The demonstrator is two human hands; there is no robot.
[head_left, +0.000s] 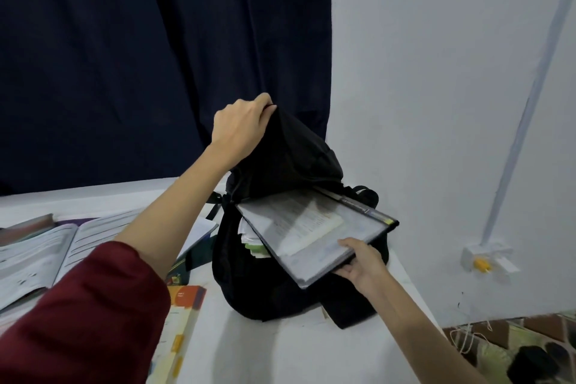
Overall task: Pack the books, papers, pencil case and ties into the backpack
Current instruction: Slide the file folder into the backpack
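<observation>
A black backpack (pixel 280 296) stands on the white table (pixel 265 352), right of centre. My left hand (pixel 240 126) grips the top flap and holds it lifted, so the mouth gapes. My right hand (pixel 361 262) holds the near edge of a clear plastic folder of papers (pixel 314 234). The folder lies tilted across the mouth, its far end under the flap. White and green paper edges (pixel 252 243) show inside the bag below it. An open book (pixel 40 252) and an orange-covered book (pixel 184 305) lie to the left.
A dark blue curtain (pixel 140 56) hangs behind the table. The pale wall (pixel 452 87) stands close on the right, with a socket box (pixel 486 259) low on it. A patterned cloth (pixel 514 349) lies past the table's right edge.
</observation>
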